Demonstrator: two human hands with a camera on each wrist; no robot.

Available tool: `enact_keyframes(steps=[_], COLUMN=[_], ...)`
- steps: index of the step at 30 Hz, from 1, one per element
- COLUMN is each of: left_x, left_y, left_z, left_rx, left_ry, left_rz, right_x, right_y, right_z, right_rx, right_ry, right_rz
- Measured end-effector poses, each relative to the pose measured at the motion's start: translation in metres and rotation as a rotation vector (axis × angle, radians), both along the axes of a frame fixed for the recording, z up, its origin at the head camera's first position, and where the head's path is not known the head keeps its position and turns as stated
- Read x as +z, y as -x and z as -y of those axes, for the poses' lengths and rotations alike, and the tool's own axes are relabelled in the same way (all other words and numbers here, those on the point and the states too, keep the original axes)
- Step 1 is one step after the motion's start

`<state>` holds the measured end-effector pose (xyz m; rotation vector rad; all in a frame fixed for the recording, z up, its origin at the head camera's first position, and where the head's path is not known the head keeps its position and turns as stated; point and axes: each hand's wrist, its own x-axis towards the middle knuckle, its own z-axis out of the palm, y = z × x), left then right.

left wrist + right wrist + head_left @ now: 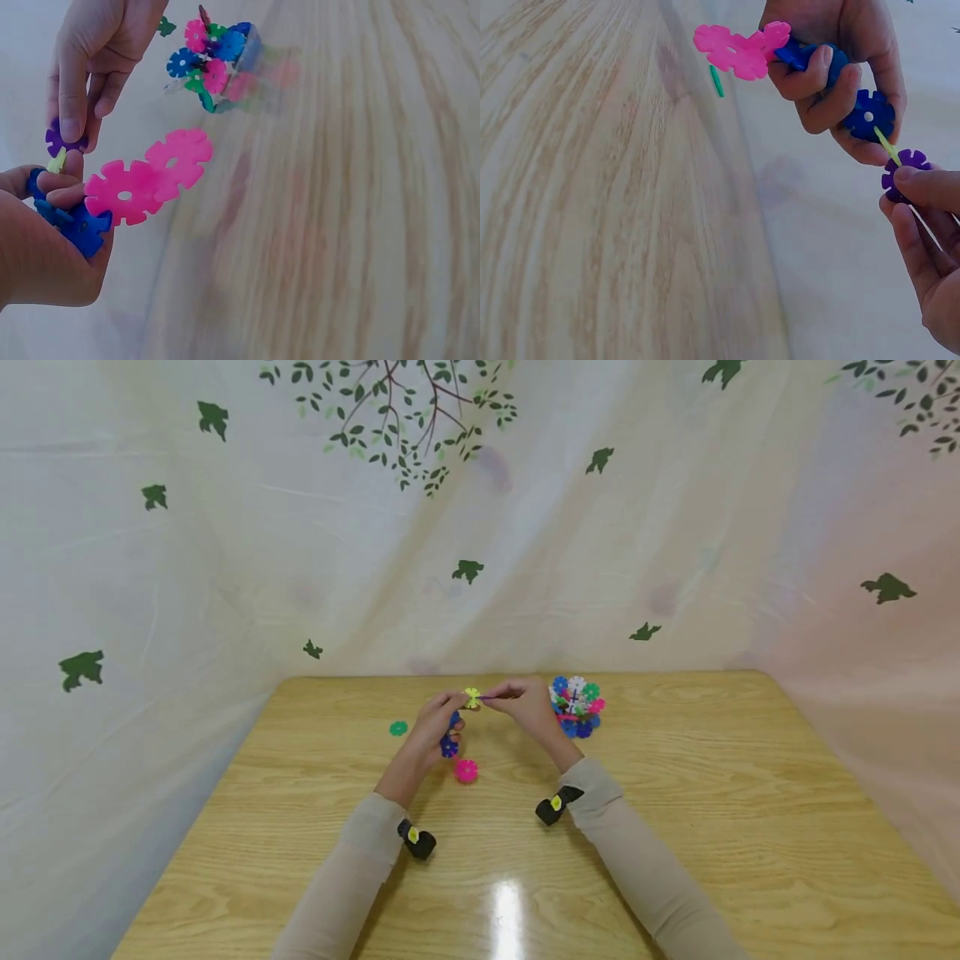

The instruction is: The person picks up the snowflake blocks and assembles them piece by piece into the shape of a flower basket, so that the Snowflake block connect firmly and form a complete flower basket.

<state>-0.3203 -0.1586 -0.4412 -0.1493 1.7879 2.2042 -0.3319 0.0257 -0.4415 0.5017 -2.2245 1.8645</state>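
My left hand (429,727) grips a chain of slotted, flower-shaped plastic discs, its fingers curled round the blue discs (879,106). Two joined pink discs (120,180) stick out from one end of the chain. At the other end a yellow disc (472,697) is slotted into a blue one. My right hand (531,703) pinches a purple disc (913,158) between thumb and fingers. That purple disc meets the yellow disc's edge; how deep it sits in the slot cannot be told. Fingers hide part of the blue section.
A loose green disc (398,727) lies on the wooden table (480,843), left of my left hand. A heap of mixed-colour discs (576,706) stands behind my right hand, seemingly in a clear container. Behind the table hangs a pale curtain (390,568) printed with leaves and birds.
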Motion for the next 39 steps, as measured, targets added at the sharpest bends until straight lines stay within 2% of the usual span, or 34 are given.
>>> enact_keyframes(steps=[8,13,24,29,32,35,39], left_x=[0.009,0.011,0.016,0.02,0.022,0.027,0.032], left_y=[-0.003,-0.005,-0.006,-0.008,-0.008,-0.009,-0.01], left_z=[-0.003,0.001,0.019,0.036,0.05,0.063,0.08], left_rx=[-0.012,-0.026,-0.023,-0.032,-0.03,-0.032,-0.038], left_ry=[-0.028,-0.018,0.005,-0.003,0.005,0.019,0.03], left_rz=[-0.016,-0.006,0.015,0.008,-0.005,-0.018,-0.022], right_x=[0.003,0.003,0.009,0.007,0.003,-0.003,-0.013], right_y=[0.0,0.0,-0.002,0.001,0.006,0.011,0.016], right_z=[-0.001,0.002,0.017,0.024,0.031,0.039,0.054], right_rx=[-0.019,-0.006,0.062,0.119,0.171,0.238,0.345], right_ry=[-0.004,-0.034,-0.075,-0.097,-0.156,-0.269,-0.408], right_rz=[-0.04,-0.025,-0.036,0.036,0.109,0.158,0.16])
